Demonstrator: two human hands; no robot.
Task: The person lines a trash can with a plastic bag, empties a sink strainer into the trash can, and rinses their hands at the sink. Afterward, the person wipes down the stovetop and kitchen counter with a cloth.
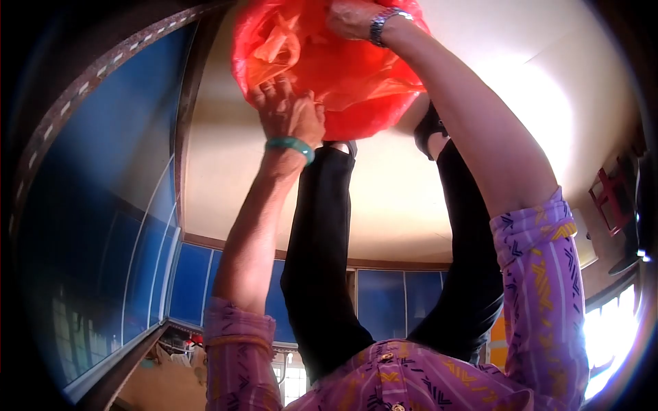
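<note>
Because the red plastic bag [363, 109] looks like thin, crinkled film, I would expect it to be soft, slippery and easy to tear, and light if it holds little; I would take hold of a gathered fold or doubled edge rather than a single layer; it sits at the top of my view, between the hands, with the pale floor [233, 171] behind it and a dark shoe [428, 127] near its lower right; the left hand [293, 115], a green bangle [291, 145] at its wrist, rests bent fingers against the bag's left side, though from here I cannot tell whether they pinch the film; the right hand [353, 19], wearing a metal-link watch [378, 27], reaches over the bag, its fingertips lost to me, so I cannot tell its grip either; the frame cuts off the bag's upper end, any contents stay hidden, and glare bleaches the floor on the right.
</note>
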